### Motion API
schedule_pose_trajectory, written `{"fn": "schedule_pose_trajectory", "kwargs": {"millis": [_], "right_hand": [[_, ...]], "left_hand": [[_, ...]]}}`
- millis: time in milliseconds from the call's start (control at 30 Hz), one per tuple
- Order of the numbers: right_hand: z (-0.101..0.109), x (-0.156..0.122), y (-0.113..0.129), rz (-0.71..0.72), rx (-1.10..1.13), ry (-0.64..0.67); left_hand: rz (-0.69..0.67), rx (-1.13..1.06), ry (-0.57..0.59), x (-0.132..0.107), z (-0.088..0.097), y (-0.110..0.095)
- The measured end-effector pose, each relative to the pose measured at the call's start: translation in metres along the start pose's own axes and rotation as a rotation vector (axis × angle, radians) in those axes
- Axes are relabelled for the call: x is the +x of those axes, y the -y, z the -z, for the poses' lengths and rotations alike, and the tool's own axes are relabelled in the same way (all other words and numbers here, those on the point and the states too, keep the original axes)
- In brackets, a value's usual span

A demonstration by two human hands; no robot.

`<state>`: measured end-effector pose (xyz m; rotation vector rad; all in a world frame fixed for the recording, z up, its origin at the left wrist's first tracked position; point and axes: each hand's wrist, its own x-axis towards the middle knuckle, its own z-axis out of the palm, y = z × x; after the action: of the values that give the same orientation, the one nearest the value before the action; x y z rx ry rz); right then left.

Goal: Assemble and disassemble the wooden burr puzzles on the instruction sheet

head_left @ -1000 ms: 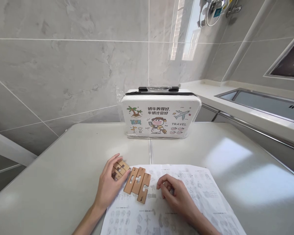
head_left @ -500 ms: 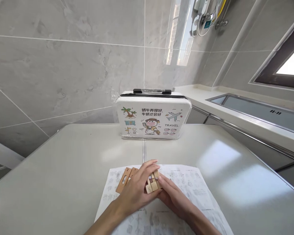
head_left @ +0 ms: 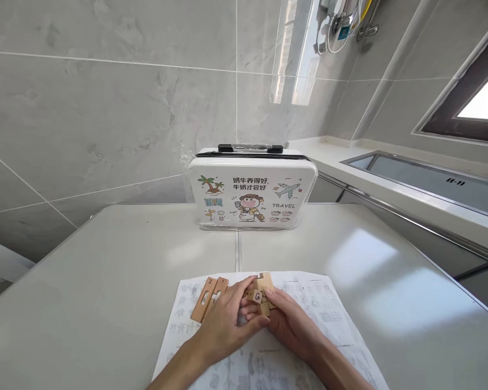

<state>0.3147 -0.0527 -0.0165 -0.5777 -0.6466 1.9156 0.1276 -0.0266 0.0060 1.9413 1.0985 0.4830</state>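
The left hand (head_left: 230, 314) and right hand (head_left: 295, 325) hold a wooden puzzle (head_left: 264, 283) between them above a printed sheet (head_left: 329, 346). One puzzle face bears a mark like a G; the right thumb rests on the puzzle. Left of it, slats (head_left: 205, 299) marked 2 and 1 lie on the sheet, partly behind the left hand. A white case (head_left: 252, 189) stands at the table's (head_left: 126, 260) far edge; a sink (head_left: 427, 173) is far right.

White case (head_left: 252, 189) upright near far edge of tabletop (head_left: 138, 260).
Cartoon-printed front, black handle (head_left: 250, 147) on top; sink (head_left: 415, 173) beyond right edge; tiled wall (head_left: 106, 114) behind.
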Motion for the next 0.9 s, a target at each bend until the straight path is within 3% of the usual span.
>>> {"fn": "schedule_pose_trajectory", "kwargs": {"millis": [333, 567, 733, 900], "right_hand": [[0.002, 0.001, 0.004, 0.011, 0.011, -0.036], [0.014, 0.002, 0.001, -0.021, 0.122, -0.089], [0.019, 0.0, 0.001, -0.077, 0.16, 0.105], [0.024, -0.003, -0.003, -0.162, 0.098, 0.241]], "left_hand": [[-0.035, -0.105, 0.035, -0.006, 0.003, -0.008], [0.052, -0.448, -0.11, -0.001, -0.003, -0.01], [0.115, -0.713, -0.141, 0.005, -0.009, -0.002], [0.157, -0.683, -0.058, 0.004, -0.01, 0.004]]}}
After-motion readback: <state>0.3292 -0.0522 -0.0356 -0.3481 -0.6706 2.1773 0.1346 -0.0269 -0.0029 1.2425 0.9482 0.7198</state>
